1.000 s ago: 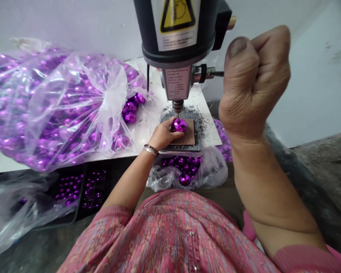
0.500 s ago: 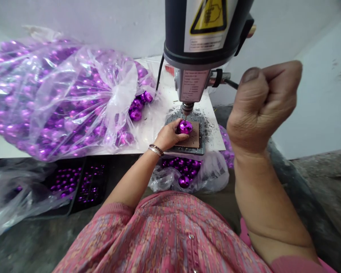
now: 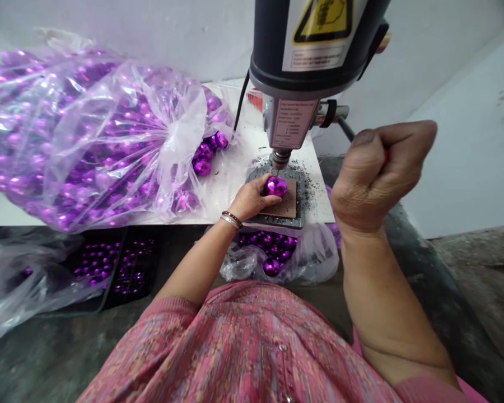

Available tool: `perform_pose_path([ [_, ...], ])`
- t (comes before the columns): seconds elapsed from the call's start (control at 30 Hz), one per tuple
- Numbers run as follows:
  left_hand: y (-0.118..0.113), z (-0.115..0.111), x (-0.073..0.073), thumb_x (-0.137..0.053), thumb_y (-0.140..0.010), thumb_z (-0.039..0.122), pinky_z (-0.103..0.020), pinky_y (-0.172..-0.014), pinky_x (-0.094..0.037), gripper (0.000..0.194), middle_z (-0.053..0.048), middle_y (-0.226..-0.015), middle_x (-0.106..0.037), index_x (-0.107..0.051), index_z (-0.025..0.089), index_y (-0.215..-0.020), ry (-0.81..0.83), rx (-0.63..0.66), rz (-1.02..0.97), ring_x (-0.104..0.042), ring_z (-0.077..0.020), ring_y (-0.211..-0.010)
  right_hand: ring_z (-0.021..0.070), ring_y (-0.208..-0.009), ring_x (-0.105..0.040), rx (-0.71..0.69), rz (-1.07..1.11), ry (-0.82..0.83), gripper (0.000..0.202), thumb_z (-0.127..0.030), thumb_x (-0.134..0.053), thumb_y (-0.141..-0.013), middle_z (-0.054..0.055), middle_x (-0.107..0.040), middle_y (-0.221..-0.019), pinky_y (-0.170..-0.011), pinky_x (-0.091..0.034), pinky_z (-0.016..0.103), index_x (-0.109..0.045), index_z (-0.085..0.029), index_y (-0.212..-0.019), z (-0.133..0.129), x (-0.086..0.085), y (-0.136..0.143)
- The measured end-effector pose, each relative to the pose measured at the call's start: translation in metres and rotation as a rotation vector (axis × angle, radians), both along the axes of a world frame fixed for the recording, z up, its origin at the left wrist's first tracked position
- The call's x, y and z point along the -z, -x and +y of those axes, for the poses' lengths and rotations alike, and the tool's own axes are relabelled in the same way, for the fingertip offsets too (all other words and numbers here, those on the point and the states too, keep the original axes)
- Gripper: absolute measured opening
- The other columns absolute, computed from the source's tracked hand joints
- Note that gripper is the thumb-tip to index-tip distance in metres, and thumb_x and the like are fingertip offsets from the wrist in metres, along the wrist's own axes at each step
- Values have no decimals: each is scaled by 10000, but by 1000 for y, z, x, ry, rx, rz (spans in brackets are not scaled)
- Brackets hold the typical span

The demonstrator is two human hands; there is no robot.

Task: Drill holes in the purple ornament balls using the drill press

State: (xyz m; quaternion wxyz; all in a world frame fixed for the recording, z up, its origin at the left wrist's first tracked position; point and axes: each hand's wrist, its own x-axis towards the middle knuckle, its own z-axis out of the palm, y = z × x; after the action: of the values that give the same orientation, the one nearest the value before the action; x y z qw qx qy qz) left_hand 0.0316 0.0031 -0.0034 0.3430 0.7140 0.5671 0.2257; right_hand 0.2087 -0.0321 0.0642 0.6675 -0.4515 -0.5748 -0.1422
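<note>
My left hand [image 3: 254,198] grips a shiny purple ball [image 3: 276,187] between thumb and fingers, on a brown board [image 3: 286,207] over the grey base plate [image 3: 301,193] of a drill press [image 3: 306,73]. The drill chuck [image 3: 281,160] stands right above the ball, its thin bit pointing down at the top; whether the bit has entered the ball is too small to tell. On the right, my right hand [image 3: 373,173] is closed around the press's lever handle [image 3: 346,129], a bit of red showing between the fingers.
A large clear bag of purple balls [image 3: 96,145] fills the left of the white table [image 3: 220,196], with loose balls [image 3: 204,157] by its mouth. Below the table edge are an open bag of balls [image 3: 273,252] and dark trays of balls [image 3: 98,263]. Dark shavings surround the base plate.
My right hand has moved down a little with the lever. The view has shifted slightly, and the left hand still holds the ball on the board.
</note>
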Motion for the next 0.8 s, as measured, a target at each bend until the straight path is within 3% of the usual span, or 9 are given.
perform_pose_path([
  [0.33, 0, -1, 2, -805, -792, 255, -272, -1063, -482, 732, -53, -1352, -725, -590, 136, -1481, 26, -6, -61, -670, -203, -1170, 2, -750, -449, -16, 25, -96, 341, -404, -391, -1043, -6, -459, -809, -737, -406, 211, -502, -131, -872, 7, 17, 3],
  [0.67, 3, -1, 11, -814, -795, 265, -292, -1091, -478, 695, -37, -1340, -739, -619, 192, -1458, -9, 4, -94, -664, -220, -1228, 8, -663, -458, -19, 54, -129, 315, -390, -402, -1034, -20, -450, -724, -646, -381, 200, -447, -152, -833, 12, 40, 7],
  [0.73, 2, -1, 11, -818, -792, 265, -290, -1071, -489, 696, -47, -1337, -737, -619, 182, -1454, -11, 2, -104, -673, -218, -1202, 4, -641, -440, -13, 71, -138, 371, -443, -400, -1034, -26, -433, -700, -632, -367, 197, -439, -147, -813, 12, 34, 6],
  [0.8, 0, -1, 10, -823, -790, 274, -286, -1023, -510, 695, -47, -1286, -752, -618, 175, -1447, -4, -15, -101, -691, -209, -1133, 2, -641, -427, -2, 89, -132, 440, -509, -403, -1027, -28, -413, -684, -634, -359, 197, -437, -142, -786, 11, 16, 6],
])
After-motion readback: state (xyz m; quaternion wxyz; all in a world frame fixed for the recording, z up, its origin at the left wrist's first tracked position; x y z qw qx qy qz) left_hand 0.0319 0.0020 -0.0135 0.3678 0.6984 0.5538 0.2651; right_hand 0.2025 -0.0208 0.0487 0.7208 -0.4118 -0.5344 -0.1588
